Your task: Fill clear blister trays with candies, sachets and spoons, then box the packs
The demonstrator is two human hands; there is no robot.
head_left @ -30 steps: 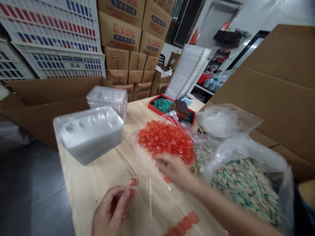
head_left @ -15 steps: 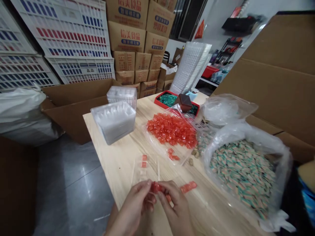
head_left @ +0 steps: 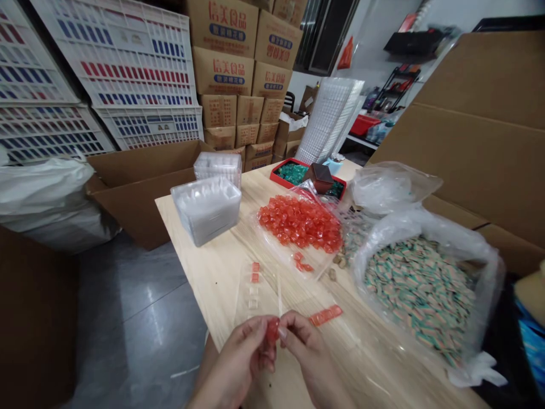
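Note:
Low at the table's front edge, my left hand (head_left: 244,360) and my right hand (head_left: 304,349) meet, both pinching a small red wrapped candy (head_left: 272,330) between their fingertips. Just beyond them lies a clear plastic tray (head_left: 259,287) with two red candies in its far slots. A short row of red candies (head_left: 326,315) lies on the wood right of my hands. Farther back, a heap of red candies (head_left: 302,222) rests on an opened clear bag.
A big clear bag of green-and-tan wrapped sweets (head_left: 419,289) fills the right side. Stacks of clear trays (head_left: 208,207) stand at the left rear of the wooden table (head_left: 200,272). A red tray of green candies (head_left: 293,171) is behind, with cardboard boxes (head_left: 481,147) and crates around.
My right hand came back from the red candy heap to meet the left hand near the table's front edge. The view pulled back and now shows more floor.

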